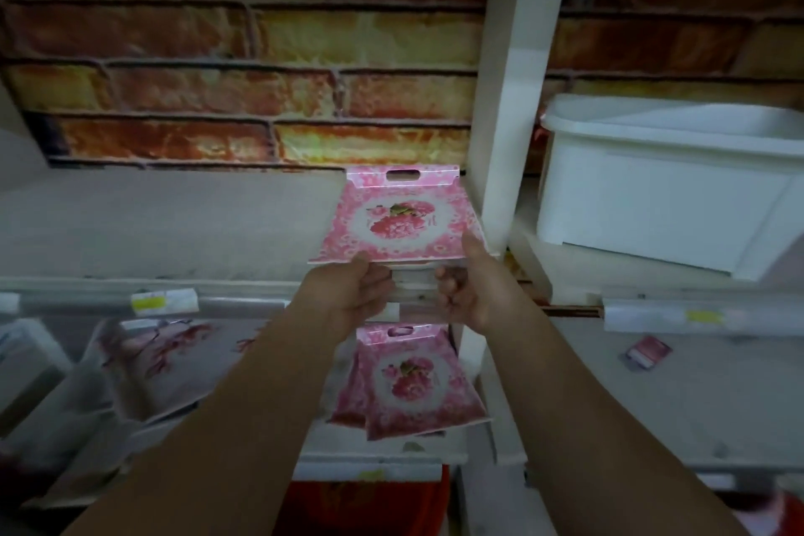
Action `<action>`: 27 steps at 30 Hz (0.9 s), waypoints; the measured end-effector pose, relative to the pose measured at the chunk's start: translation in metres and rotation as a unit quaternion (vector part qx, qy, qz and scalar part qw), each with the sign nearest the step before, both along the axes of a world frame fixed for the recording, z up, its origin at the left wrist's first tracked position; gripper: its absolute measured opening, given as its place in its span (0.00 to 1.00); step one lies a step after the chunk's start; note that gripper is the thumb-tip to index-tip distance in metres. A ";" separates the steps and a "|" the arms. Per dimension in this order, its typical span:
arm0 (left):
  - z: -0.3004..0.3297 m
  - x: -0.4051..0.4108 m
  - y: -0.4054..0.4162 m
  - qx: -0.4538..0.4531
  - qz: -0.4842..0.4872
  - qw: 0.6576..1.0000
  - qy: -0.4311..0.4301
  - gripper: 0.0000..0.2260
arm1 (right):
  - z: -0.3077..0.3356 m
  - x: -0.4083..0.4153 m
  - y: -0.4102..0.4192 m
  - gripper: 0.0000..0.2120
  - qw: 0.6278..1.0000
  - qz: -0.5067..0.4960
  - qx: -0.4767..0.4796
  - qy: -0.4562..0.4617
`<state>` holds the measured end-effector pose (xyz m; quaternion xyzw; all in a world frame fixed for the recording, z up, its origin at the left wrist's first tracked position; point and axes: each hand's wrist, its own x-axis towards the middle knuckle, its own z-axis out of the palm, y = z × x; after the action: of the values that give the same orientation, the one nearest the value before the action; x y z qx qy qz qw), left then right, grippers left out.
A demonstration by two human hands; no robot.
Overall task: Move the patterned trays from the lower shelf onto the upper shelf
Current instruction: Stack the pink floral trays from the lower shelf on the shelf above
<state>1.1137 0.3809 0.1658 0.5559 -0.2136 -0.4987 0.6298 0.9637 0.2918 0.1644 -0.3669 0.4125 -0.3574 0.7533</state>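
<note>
At 12 o'clock, on upper shelf: pink tray, near edge gripped by left hand and right hand. Push level, fully inboard. More trays wait at 6 o'clock, lower shelf.

Brick wall behind. White bin at right, near white post. Yellow labels on rail. Small red card lower right.

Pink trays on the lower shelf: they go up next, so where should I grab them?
Probably by the near edge, from the front. The lower pink trays lie flat with the handle slot at the far end, and the post crowds their right side. Thumbs on top, fingers under, as both hands hold the upper tray.
</note>
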 end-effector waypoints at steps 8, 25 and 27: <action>0.000 0.003 -0.019 0.017 -0.062 0.998 0.015 0.12 | 0.007 0.012 0.002 0.20 0.997 0.019 -0.013 0.074; 0.020 0.007 -0.075 0.071 -0.038 0.995 0.054 0.15 | 0.014 0.027 -0.045 0.19 0.997 0.002 -0.017 0.081; 0.020 0.008 -0.076 0.075 -0.032 0.995 0.053 0.15 | 0.013 0.027 -0.046 0.20 0.997 0.007 -0.019 0.078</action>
<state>1.1219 0.3053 0.1860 0.5677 -0.1598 -0.5619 0.5800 0.9902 0.2457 0.1771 -0.4114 0.4606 -0.3299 0.7140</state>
